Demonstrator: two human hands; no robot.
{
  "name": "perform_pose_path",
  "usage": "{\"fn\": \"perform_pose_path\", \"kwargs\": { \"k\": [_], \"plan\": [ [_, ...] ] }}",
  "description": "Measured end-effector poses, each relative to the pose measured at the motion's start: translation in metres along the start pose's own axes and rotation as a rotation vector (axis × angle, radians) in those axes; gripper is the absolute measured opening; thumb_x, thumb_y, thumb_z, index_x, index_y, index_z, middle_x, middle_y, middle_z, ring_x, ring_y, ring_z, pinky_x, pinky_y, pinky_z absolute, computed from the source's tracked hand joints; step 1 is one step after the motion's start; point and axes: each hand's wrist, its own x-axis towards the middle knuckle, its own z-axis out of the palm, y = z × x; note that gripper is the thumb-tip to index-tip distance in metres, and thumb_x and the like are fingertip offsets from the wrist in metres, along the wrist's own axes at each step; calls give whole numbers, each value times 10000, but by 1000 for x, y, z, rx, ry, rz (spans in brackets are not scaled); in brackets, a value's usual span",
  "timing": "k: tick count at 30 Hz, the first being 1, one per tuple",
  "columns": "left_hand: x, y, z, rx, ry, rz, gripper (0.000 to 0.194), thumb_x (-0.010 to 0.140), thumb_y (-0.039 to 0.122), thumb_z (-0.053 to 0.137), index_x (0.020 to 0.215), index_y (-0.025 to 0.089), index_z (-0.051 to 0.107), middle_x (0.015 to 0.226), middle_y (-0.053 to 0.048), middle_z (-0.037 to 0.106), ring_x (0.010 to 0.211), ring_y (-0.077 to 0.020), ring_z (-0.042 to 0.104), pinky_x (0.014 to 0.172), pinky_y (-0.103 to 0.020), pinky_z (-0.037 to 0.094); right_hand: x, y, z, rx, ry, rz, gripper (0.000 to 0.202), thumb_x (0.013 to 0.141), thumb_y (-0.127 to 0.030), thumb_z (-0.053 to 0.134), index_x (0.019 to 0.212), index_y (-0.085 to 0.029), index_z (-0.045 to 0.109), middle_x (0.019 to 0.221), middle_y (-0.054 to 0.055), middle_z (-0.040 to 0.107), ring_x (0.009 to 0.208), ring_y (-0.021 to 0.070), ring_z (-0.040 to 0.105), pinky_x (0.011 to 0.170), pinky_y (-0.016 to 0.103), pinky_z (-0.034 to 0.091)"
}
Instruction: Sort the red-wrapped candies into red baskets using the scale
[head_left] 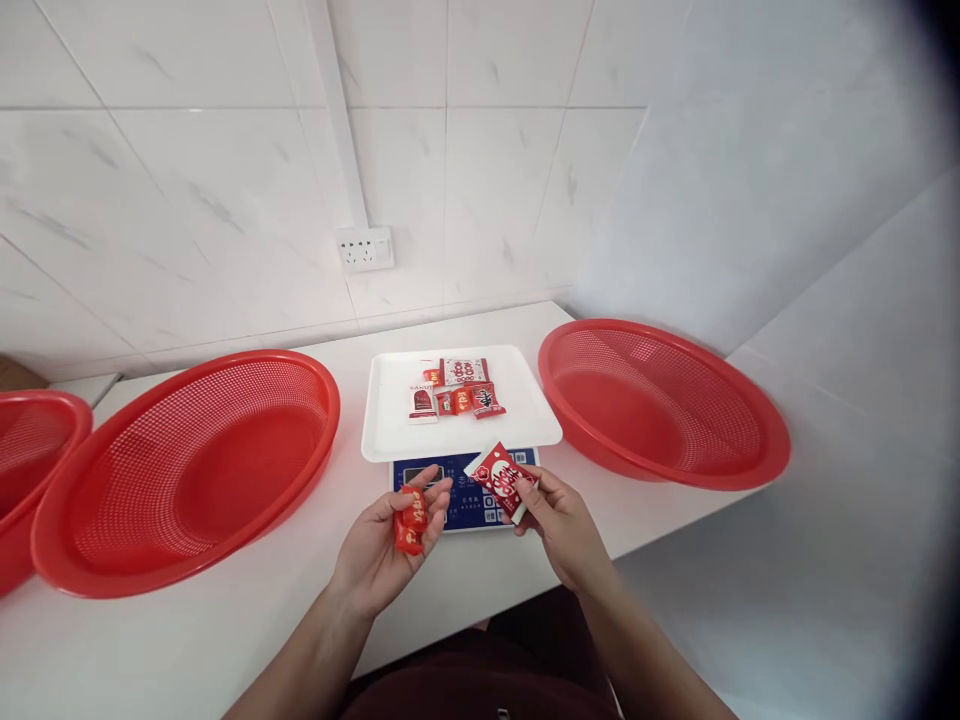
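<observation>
My left hand (386,548) is turned palm up, its thumb pressing on small red-wrapped candies (411,520). Between the thumb and fingers of my right hand (561,520) is a red and white candy packet (501,482). Both hands are in front of a white tray (390,430), which rests on a blue digital scale (469,500). Several wrapped sweets lie on the tray, among them a larger white and red packet (463,371), a white and dark red packet (423,405) and a red packet (486,400). My hands partly cover the scale's front.
A red perforated basket (328,440) stands left of the tray, with another red basket (45,405) at the far left edge. To the right is a third red basket (772,450). Behind the white table (345,620) rises a tiled wall with a socket (365,249).
</observation>
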Motion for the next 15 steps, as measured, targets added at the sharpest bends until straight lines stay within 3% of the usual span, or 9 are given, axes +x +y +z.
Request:
{"fn": "perform_pose_path", "kwargs": {
  "k": [5,9,11,13,15],
  "plan": [
    [-5,-2,2,154,23,105,556,832,47,479,1355,162,331,1289,-140,525,1113,-244,569,871,-330,533,4,2,-6,-67,27,-51,430,736,-512,630,991,-165,612,677,27,645,567,150,583,491,270,482],
    [-11,1,-3,285,19,100,461,857,174,518,1304,215,410,1381,-92,448,1090,-253,584,645,-249,592,19,-18,-20,-241,188,-195,426,744,-512,608,999,-171,603,656,14,632,513,141,564,511,288,483],
    [-13,2,-6,341,22,81,426,856,253,529,1273,246,443,1392,-68,437,972,-224,644,483,-197,562,31,-33,-26,-377,303,-309,418,761,-500,587,1036,-186,587,691,20,647,553,156,581,542,294,478],
    [-14,1,-11,376,36,83,406,859,322,519,1254,253,459,1345,-79,484,713,-140,676,367,-161,495,45,-47,-29,-545,378,-393,377,785,-480,557,1039,-202,585,729,29,663,609,175,600,579,301,468],
    [-14,0,-15,382,53,84,394,866,373,491,1238,243,466,1229,-92,571,438,-40,554,285,-131,400,61,-55,-29,-709,399,-415,321,809,-457,522,1001,-209,591,736,32,667,635,187,609,597,304,450]
  ]
}}
